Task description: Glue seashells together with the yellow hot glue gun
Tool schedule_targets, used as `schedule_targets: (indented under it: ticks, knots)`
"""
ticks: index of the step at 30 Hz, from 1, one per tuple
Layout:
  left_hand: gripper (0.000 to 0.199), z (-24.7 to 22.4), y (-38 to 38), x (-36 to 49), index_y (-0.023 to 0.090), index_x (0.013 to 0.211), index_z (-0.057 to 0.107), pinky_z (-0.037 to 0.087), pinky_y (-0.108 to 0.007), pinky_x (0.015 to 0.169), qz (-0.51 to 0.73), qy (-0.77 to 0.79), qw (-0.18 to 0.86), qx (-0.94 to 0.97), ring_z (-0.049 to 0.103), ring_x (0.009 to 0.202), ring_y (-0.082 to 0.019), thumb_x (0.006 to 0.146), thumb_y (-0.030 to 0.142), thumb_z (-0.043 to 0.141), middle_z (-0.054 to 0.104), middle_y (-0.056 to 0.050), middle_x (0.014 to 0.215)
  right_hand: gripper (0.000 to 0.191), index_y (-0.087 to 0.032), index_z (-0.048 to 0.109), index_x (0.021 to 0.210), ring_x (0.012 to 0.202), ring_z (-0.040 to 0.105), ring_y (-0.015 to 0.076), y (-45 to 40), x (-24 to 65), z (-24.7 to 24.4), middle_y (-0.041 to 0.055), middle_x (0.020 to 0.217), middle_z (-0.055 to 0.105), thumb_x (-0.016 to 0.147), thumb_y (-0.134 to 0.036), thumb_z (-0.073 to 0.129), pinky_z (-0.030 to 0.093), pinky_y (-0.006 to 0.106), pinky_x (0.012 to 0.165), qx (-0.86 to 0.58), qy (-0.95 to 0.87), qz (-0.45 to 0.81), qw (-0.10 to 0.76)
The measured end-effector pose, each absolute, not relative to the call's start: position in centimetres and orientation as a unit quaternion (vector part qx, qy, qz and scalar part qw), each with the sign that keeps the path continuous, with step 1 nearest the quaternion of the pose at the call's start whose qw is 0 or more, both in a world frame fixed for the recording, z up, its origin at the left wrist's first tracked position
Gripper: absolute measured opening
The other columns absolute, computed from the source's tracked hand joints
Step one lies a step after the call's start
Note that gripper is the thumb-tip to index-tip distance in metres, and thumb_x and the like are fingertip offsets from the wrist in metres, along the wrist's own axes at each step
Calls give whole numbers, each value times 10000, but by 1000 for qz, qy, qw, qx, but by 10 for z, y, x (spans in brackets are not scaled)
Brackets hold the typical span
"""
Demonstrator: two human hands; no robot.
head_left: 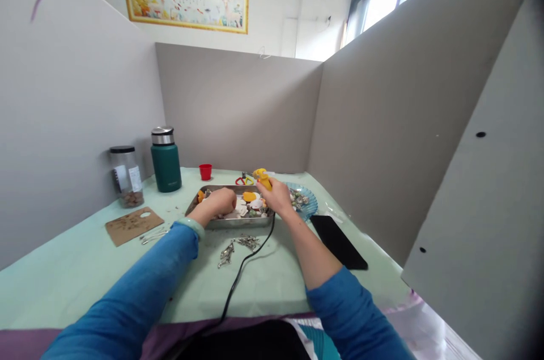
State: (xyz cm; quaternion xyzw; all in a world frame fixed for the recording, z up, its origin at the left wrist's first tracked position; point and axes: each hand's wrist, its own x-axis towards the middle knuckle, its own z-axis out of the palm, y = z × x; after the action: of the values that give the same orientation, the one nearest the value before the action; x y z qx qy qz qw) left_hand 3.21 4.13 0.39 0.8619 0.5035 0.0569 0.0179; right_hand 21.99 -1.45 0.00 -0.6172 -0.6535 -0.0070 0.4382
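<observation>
We saw the right hand (276, 195) clenched around a yellow glue gun (264, 179), its grip fully wrapped on the handle, just above the far right side of a steel tray (238, 224) on the counter (280, 286). The left hand (221, 202) dipped into the tray with fingers curled; its fingertips were hidden from us, so we could not tell whether that grip was closed on anything.

The glue gun looked smooth and bright, its body partly covered by the fingers. We followed a slim black cord (240, 270) from below the right wrist across the counter to its near edge. Within the shallow, rectangular tray we made out flat white pieces (241, 210), a rounded orange piece (249, 197) and a jumble of small, lumpy bits (257, 214), too fine for us to identify.

Two loose heaps of shiny metal clips (226, 255) lay before the tray. To the right we noted a blue, ribbed plate (311, 202) bearing more mottled bits and, near it, a flat black slab (339, 242). Stained brown cardboard (133, 226) lay to the left, below a clear jar (127, 177) and a matte green bottle (166, 163) with a metallic lid.
</observation>
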Motion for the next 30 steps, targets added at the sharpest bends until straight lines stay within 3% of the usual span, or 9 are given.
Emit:
schedule_targets:
  ticks: [5,9,12,15,20,23,25,30]
  knots:
    - [139,2,51,35,136,750,713,457,-336,765,81,571,-60,815,636,886,-302,639,125,631,684,-210,875,388,-170,653,926,787,601,186,-15,220,1,82,866,685,839,-499,466,357,236,644,-621,-651,-7,437]
    - [153,14,58,21,146,783,724,469,-347,759,184,592,-27,784,637,903,-313,679,170,614,687,-191,889,358,-175,655,906,798,608,185,-17,219,1,74,856,684,821,-484,496,379,236,659,-606,-651,3,457]
    - [141,25,52,13,125,770,712,497,-302,711,314,572,162,740,662,780,-252,680,212,647,691,-128,732,357,-164,645,849,634,604,153,-16,218,1,46,722,662,810,-489,502,394,228,595,-576,-662,82,472]
    - [210,33,39,9,94,845,667,527,-270,660,458,475,402,635,660,658,-175,677,217,690,695,-107,751,378,-158,606,793,450,536,114,-15,216,0,0,572,589,796,-521,498,384,216,492,-517,-656,214,506]
    - [264,27,23,3,90,795,621,540,-252,621,530,379,538,535,655,606,-147,603,194,770,693,-104,749,347,-173,531,732,417,472,84,-18,212,1,-39,528,523,760,-517,557,376,207,468,-394,-629,318,590]
    - [244,15,27,-3,107,761,605,529,-259,607,525,408,524,532,645,587,-146,604,206,764,680,-80,694,324,-171,542,748,405,422,74,-20,210,1,-59,478,470,750,-491,591,340,201,444,-381,-643,325,579]
    - [192,8,33,-7,123,729,602,501,-249,571,486,469,456,580,631,570,-149,621,209,735,668,-61,662,317,-171,549,777,395,404,76,-20,209,0,-65,468,456,736,-480,613,313,201,417,-395,-644,326,568]
    - [20,2,40,-12,174,655,647,423,-239,612,317,588,125,734,624,710,-196,647,166,630,682,-74,710,300,-171,543,754,387,412,82,-16,210,-3,-60,460,462,752,-467,593,316,208,412,-440,-639,297,557]
